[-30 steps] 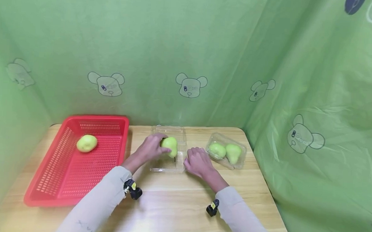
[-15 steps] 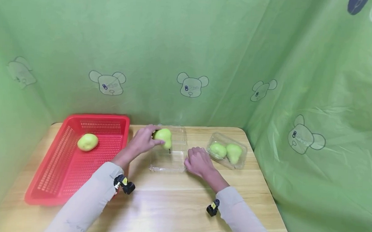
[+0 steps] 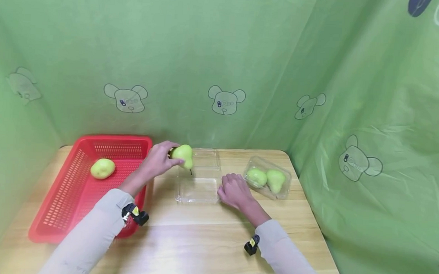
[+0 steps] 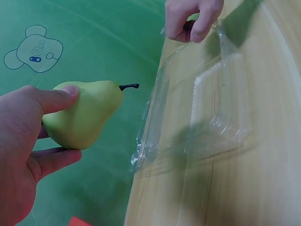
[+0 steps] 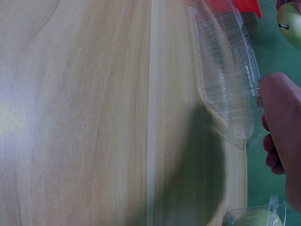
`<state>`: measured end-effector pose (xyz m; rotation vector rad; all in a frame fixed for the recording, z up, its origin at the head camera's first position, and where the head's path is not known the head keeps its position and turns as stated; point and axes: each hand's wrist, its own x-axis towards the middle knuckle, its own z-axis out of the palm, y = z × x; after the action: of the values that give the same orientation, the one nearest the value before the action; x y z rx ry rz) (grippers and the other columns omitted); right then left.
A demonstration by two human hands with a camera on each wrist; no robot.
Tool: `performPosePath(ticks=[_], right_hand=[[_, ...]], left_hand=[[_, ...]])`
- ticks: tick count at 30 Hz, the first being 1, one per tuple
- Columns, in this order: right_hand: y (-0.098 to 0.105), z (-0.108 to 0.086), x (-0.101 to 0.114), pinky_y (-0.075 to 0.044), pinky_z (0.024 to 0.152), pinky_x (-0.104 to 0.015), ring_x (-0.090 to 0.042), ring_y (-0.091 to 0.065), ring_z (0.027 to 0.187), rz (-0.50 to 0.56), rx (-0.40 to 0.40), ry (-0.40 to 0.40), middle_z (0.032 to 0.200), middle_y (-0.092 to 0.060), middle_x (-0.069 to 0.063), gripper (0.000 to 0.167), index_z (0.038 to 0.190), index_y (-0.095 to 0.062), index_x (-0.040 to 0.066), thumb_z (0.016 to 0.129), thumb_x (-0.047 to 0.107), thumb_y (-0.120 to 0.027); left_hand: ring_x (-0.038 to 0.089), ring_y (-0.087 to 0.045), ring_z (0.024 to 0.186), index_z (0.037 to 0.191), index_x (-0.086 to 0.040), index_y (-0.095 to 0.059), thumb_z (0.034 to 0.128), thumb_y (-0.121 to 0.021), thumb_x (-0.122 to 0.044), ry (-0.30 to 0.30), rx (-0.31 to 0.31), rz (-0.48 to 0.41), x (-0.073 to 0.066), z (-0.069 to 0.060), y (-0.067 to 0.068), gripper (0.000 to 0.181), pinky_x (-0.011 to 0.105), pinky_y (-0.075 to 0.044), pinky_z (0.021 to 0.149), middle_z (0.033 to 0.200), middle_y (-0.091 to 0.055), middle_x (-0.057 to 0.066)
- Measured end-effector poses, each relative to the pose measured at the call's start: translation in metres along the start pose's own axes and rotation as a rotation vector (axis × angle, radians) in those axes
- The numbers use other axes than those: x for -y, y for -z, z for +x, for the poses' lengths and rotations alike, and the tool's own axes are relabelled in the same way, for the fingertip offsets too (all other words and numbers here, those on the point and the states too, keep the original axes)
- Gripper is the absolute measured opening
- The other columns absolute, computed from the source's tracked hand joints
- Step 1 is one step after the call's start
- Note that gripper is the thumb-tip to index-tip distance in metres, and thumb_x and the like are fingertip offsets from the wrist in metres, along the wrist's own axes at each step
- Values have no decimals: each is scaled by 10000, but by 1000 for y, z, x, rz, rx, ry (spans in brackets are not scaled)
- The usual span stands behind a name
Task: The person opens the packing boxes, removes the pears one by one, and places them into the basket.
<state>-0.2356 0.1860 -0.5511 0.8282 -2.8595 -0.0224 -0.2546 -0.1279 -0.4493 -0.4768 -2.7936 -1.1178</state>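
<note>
My left hand (image 3: 155,162) grips a green pear (image 3: 183,154) between thumb and fingers, above the left side of an open clear plastic clamshell box (image 3: 198,190). The pear's dark stem (image 4: 129,86) points toward the box in the left wrist view. My right hand (image 3: 235,191) is at the box's right edge with curled fingers, pinching the plastic there. Just right of that hand lies a second clear box (image 3: 285,189) with two green pears (image 3: 275,181) inside it.
A red perforated basket (image 3: 39,227) stands at the left with one yellow-green fruit (image 3: 102,168) in it. Green curtains (image 3: 179,49) hang behind the wooden table (image 3: 196,238) and along both sides.
My left hand has lifted the pear from over the open box and carried it left and toward the back. The right hand has stayed at the box's edge.
</note>
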Motion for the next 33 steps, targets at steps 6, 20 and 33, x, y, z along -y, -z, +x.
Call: performPosePath(ticks=[6,20,33], right_hand=[[-2,-1,0,-513,765,-366,-218,-525,749,-1,-17,11,777,-557,-36,222,823,-563,107,961,281,-563],[-2,-2,2,-512,748,-363,-215,-519,734,22,-49,24,756,-552,-31,224,793,-549,110,943,273,-580],[-4,0,0,-493,712,-350,-210,-485,705,4,-48,21,742,-530,-31,220,791,-542,107,944,261,-578]], left_hand=[[322,-700,1035,1325,12,-651,825,-884,-237,5,-18,6,2,-6,10,605,441,-649,882,1208,-713,206],[350,-694,1034,1324,22,-646,846,-864,-241,11,-53,29,20,-16,29,587,475,-644,894,1203,-704,229],[442,-665,1157,1327,32,-644,856,-858,-222,34,-105,56,38,-23,46,576,567,-587,989,1255,-693,264]])
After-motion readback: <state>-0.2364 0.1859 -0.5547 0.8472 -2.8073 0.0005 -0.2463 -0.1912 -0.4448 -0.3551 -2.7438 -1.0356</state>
